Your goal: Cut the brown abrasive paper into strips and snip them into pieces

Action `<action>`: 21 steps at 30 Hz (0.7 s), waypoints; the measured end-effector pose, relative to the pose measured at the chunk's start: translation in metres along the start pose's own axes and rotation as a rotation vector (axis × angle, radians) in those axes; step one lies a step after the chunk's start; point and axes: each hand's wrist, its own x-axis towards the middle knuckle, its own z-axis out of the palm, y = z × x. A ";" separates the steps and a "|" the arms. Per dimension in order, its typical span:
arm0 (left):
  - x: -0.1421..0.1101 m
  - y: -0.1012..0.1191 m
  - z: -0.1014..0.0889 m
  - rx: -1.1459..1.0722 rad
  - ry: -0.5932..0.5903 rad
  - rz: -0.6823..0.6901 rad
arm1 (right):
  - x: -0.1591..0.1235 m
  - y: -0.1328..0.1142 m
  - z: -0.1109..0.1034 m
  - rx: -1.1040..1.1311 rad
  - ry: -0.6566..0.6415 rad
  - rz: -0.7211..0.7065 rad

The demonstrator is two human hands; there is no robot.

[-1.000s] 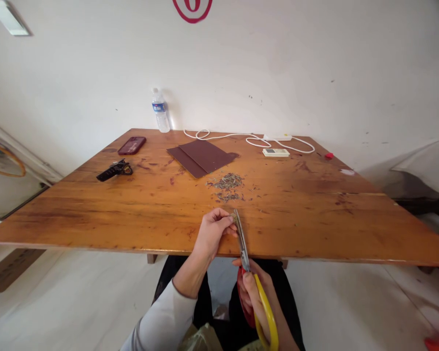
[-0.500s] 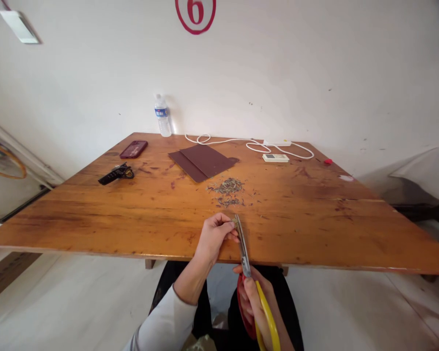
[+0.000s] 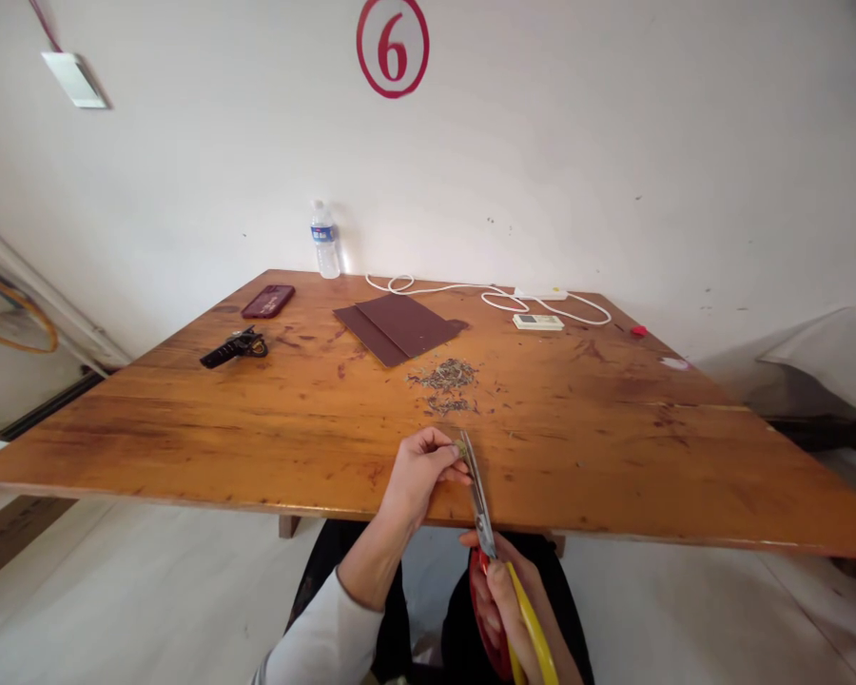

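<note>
My right hand (image 3: pixel 506 595) is wrapped round the handles of a pair of scissors (image 3: pixel 478 504), one handle yellow and the other red. The blades point away from me and lie nearly closed. Just left of their tips, my left hand (image 3: pixel 422 471) pinches a small greenish-brown piece (image 3: pixel 460 446), mostly covered by the fingers and too small to name. It sits against or very near the blades. Beyond the hands, a pile of dry, thin clippings (image 3: pixel 451 375) lies on the wooden table (image 3: pixel 292 447), with a smaller scatter of the same on its near side.
Two dark red boards (image 3: pixel 399 328) overlap behind the clippings. To the left are a phone (image 3: pixel 268 302) and a black strap-like item (image 3: pixel 233 348). A water bottle (image 3: pixel 325 243), a white cable (image 3: pixel 449 286) and a small white device (image 3: pixel 538 322) sit towards the wall.
My view has tipped slightly upward, so the table and wall appear lower. Both hands keep nearly the same pose, and the scissor blades look slightly changed in angle at most.
</note>
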 end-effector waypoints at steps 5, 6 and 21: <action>0.001 0.001 0.001 -0.008 -0.005 -0.001 | 0.000 -0.009 -0.002 -0.040 0.038 0.055; 0.001 0.001 0.001 -0.008 -0.007 -0.002 | 0.001 -0.008 -0.003 -0.034 0.048 0.047; 0.002 -0.001 -0.001 0.018 -0.029 -0.002 | 0.003 -0.005 -0.004 0.023 0.097 0.098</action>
